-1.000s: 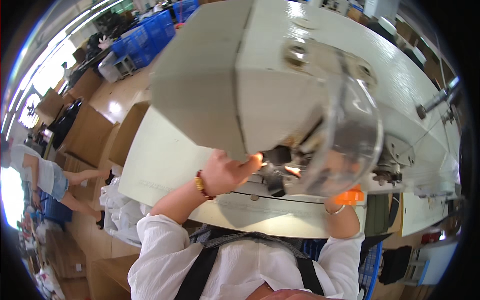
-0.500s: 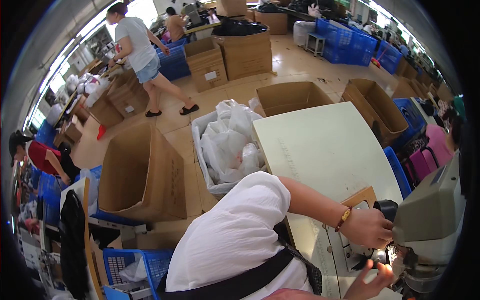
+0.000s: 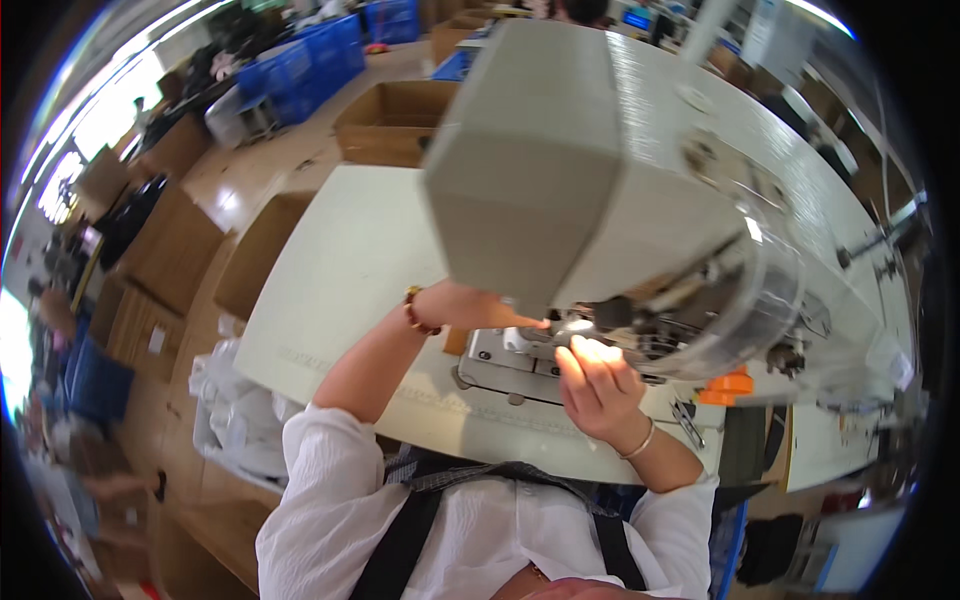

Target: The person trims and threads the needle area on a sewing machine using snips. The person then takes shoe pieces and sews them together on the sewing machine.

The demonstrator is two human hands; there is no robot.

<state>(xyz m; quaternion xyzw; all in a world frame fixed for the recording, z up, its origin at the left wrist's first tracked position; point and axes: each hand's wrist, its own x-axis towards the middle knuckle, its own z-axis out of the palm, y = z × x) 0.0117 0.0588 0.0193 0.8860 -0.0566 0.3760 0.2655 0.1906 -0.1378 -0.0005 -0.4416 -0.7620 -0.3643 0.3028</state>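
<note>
A large grey-white sewing machine (image 3: 530, 170) fills the middle of the head view, its lit needle area between my hands. My left hand (image 3: 465, 305), with a beaded bracelet, reaches in from the left below the machine head. Its visible fingers lie together, one stretched to a small dark part at the light; the rest are hidden. My right hand (image 3: 602, 392) is raised from the lower right, its fingers drawn together with brightly lit tips at the same spot. What lies between the fingertips is too small to make out. Under both hands is a metal plate (image 3: 510, 378).
The pale tabletop (image 3: 350, 240) spreads left of the machine. An orange part (image 3: 726, 386) and metal thread snips (image 3: 688, 424) are to the right of my right hand. A bin of white plastic bags (image 3: 240, 420) and a cardboard box (image 3: 395, 120) stand beyond the table.
The view has swung right, so the machine and both hands now sit mid-picture. My left hand's curled fingers have straightened; my right hand's spread fingers have drawn together near the light.
</note>
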